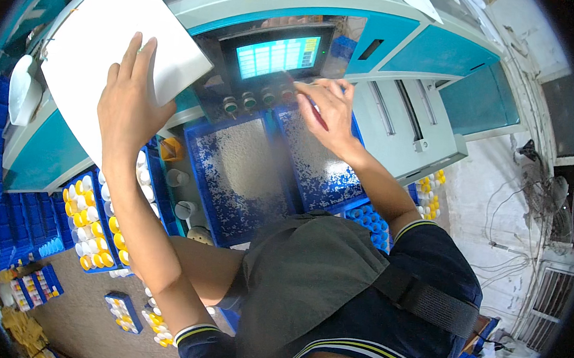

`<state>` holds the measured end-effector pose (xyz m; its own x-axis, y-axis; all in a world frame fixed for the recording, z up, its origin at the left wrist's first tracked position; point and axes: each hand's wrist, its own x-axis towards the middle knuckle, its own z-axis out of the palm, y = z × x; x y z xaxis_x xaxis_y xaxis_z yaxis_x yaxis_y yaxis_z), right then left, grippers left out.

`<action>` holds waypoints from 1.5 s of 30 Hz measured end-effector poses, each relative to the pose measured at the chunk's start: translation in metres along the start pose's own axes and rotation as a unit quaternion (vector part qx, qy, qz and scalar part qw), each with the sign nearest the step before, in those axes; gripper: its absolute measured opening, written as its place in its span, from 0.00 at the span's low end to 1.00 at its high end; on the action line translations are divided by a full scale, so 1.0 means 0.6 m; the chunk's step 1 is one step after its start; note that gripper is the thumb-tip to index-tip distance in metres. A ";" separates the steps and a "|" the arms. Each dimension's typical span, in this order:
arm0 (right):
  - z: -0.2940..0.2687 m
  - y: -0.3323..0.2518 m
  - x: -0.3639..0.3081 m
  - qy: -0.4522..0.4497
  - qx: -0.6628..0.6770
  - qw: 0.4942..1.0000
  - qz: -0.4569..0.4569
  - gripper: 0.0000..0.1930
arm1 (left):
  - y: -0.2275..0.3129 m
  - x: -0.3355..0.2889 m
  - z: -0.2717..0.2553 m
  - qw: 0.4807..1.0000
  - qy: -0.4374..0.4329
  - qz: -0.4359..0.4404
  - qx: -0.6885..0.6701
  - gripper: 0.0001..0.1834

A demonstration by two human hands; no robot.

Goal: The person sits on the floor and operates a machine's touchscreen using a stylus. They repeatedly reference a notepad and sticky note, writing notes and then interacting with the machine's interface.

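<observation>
My left hand [129, 98] lies flat with fingers together on a white sheet of paper [104, 40] that rests on top of a teal and grey machine [403, 41]. My right hand [325, 108] holds a red pen [317, 113] and reaches to the row of round knobs [249, 101] just below the machine's lit screen [277, 55]. Under both hands sit two blue trays [197, 173] filled with small white grains.
Blue trays of yellow and white capped bottles [94, 222] stand at lower left, with more on the floor [125, 311]. Stacked blue bins [21, 227] are at far left. Blue caps [370, 221] lie by my right arm. Cables run along the right wall.
</observation>
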<state>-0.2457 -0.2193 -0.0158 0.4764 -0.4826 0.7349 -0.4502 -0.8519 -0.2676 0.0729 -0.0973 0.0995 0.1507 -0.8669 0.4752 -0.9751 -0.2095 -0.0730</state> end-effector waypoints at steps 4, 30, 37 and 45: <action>-0.015 0.020 -0.012 0.012 -0.036 0.999 0.027 0.10 | 0.004 0.002 0.002 1.000 -0.001 -0.001 0.011 0.53; -0.019 0.014 -0.010 0.013 -0.038 0.999 0.020 0.11 | 0.015 0.001 -0.016 0.999 -0.021 -0.021 -0.018 0.54; -0.011 0.014 -0.007 0.010 -0.014 1.000 0.005 0.12 | 0.009 0.003 -0.008 1.000 -0.011 -0.013 -0.022 0.52; -0.004 0.009 -0.004 0.001 -0.002 1.000 0.001 0.11 | 0.007 0.005 -0.003 1.000 -0.018 -0.014 -0.004 0.53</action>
<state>-0.2512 -0.2220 -0.0176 0.4740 -0.4847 0.7351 -0.4549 -0.8496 -0.2668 0.0693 -0.0999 0.1020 0.1833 -0.8765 0.4452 -0.9716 -0.2305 -0.0539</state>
